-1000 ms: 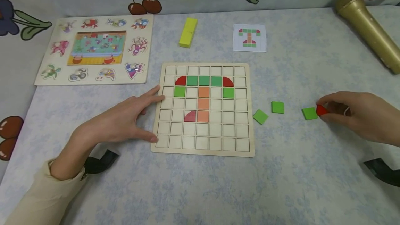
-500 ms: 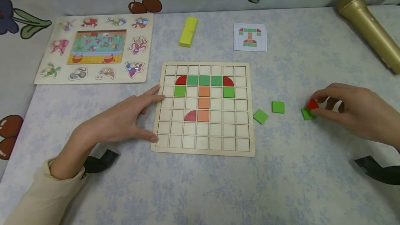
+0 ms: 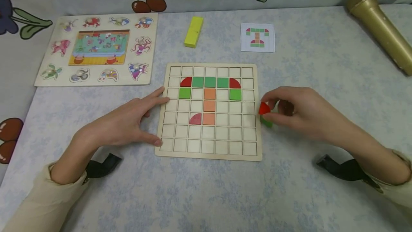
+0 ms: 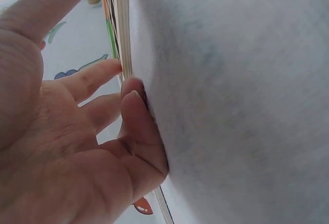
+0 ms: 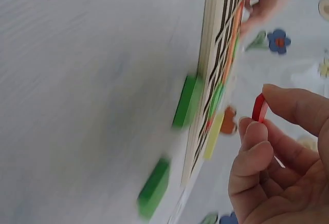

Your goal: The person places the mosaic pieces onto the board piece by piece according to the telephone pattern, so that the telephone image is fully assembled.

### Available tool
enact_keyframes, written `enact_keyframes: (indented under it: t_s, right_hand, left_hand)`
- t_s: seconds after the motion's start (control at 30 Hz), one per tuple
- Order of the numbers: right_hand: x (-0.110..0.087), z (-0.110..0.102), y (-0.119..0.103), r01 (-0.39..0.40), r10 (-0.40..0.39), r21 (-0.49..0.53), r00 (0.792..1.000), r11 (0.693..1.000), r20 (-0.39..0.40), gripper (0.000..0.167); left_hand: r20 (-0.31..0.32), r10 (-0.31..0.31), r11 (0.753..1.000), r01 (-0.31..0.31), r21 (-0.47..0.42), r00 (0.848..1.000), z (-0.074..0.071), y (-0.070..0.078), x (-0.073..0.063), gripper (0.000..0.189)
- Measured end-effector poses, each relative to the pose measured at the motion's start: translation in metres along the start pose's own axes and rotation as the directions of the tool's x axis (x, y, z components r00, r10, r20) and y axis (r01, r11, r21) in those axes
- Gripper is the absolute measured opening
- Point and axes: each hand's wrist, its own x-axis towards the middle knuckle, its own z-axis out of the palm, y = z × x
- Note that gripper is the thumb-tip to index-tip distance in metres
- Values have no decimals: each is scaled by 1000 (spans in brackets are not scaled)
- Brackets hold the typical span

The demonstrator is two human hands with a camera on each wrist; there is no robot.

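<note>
A square wooden grid board (image 3: 238,144) lies mid-table, with green and orange squares and red quarter-circles in some cells. My left hand (image 3: 123,124) spreads along its left edge, thumb at the lower corner and fingertips higher up; the left wrist view shows these fingers (image 4: 95,82) against the edge. Between thumb and fingertips, my right hand (image 3: 299,114) pinches a red quarter-circle piece (image 3: 264,108) by the board's right edge. Beneath it a green square tile (image 3: 266,122) partly shows. In the right wrist view, the held piece (image 5: 259,108) appears above two green tiles (image 5: 154,188).
Behind the board are a yellow block (image 3: 194,32) and a pattern card (image 3: 257,38) printed with coloured shapes. A sea-animal peg puzzle (image 3: 146,78) lies at the back left. At the back right rests a gold microphone (image 3: 379,31). Black wrist straps (image 3: 104,166) hang below the wrists.
My right hand has carried the red quarter-circle left from the far right to the board's right edge, now covering most of the loose green tiles. My left hand stays put.
</note>
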Motion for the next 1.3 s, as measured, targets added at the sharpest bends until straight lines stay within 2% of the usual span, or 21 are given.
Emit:
enact_keyframes:
  t_s: [0.23, 0.47, 0.73, 1.3]
  right_hand:
    - [34, 26, -31, -20, 13, 47, 991, 999, 133, 19]
    - [56, 43, -39, -1, -1, 9, 983, 1000, 183, 15]
    - [60, 49, -41, 25, -26, 10, 980, 1000, 198, 16]
    - [59, 51, -45, 38, -31, -27, 969, 999, 246, 18]
  left_hand:
    - [12, -3, 1000, 3, 3, 1000, 1, -3, 2, 108]
    - [8, 3, 1000, -3, 0, 1000, 1, -1, 1, 107]
    - [8, 5, 1000, -5, 11, 1000, 0, 1, 0, 107]
    - [15, -15, 999, 14, 30, 1000, 1, -2, 3, 108]
